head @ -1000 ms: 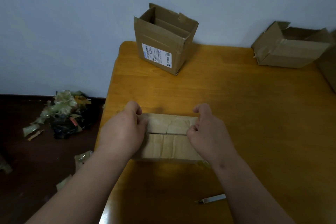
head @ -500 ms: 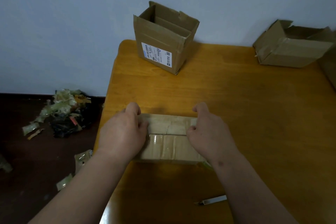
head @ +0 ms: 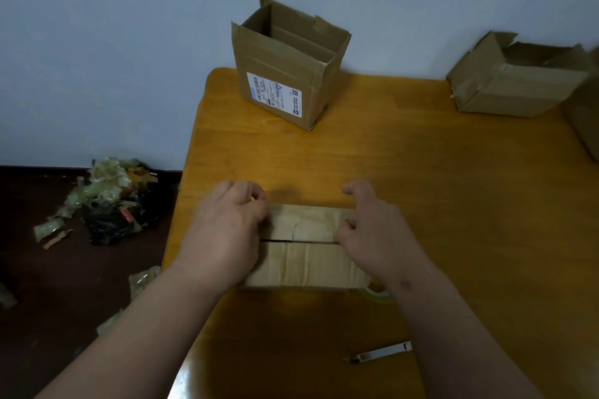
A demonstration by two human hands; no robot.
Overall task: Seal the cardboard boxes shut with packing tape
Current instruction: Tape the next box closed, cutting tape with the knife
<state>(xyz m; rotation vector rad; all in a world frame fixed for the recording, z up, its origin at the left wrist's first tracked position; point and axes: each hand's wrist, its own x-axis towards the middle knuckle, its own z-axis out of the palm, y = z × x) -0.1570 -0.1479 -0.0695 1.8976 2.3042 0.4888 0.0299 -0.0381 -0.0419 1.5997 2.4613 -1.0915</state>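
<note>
A small flat cardboard box (head: 304, 261) lies on the wooden table (head: 421, 188) near its left front. Both top flaps are folded down, and a thin dark seam runs between them. My left hand (head: 227, 236) covers the box's left end, its fingers curled over the far left corner. At the right end my right hand (head: 372, 236) holds the box with curled fingers on the far flap, thumb raised behind the far edge. A roll of clear packing tape (head: 377, 293) peeks out under my right wrist.
An open upright box with a shipping label (head: 285, 74) stands at the table's far left edge. Another open box (head: 515, 84) lies at the far right. A grey utility knife (head: 382, 351) lies near the front. Torn tape and scraps (head: 107, 201) litter the floor on the left.
Both hands stay on the ends of the small box. The thumbs have lifted a little off the far edge, and a dark gap now shows along the seam.
</note>
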